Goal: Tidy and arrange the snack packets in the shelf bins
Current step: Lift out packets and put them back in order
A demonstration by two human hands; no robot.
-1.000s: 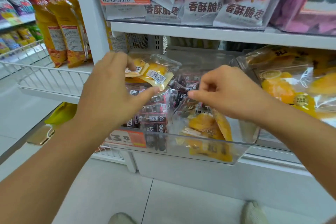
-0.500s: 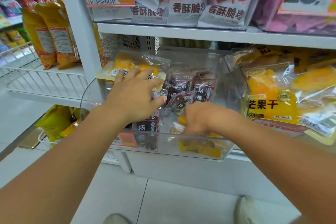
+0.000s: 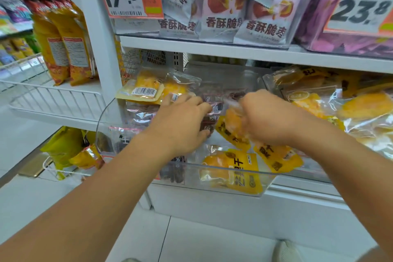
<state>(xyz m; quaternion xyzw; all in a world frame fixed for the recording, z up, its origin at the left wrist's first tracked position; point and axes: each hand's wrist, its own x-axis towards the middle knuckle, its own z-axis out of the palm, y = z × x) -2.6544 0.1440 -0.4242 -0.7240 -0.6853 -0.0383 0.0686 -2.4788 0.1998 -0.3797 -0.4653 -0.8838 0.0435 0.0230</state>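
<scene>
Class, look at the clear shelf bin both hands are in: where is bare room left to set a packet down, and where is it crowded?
Bare room: the back of the clear plastic bin, behind the dark red packets. Crowded: the front, where yellow mango packets pile up.

The clear bin [image 3: 212,168] is open at its top; the upper shelf [image 3: 244,53] hangs low over its back edge, and packets [image 3: 234,168] crowd its front wall.

- One camera sits on the person's head.
- It looks forward and down, close to the clear bin [image 3: 212,173] on the shelf [image 3: 234,53].
- The floor [image 3: 191,240] shows below.
</scene>
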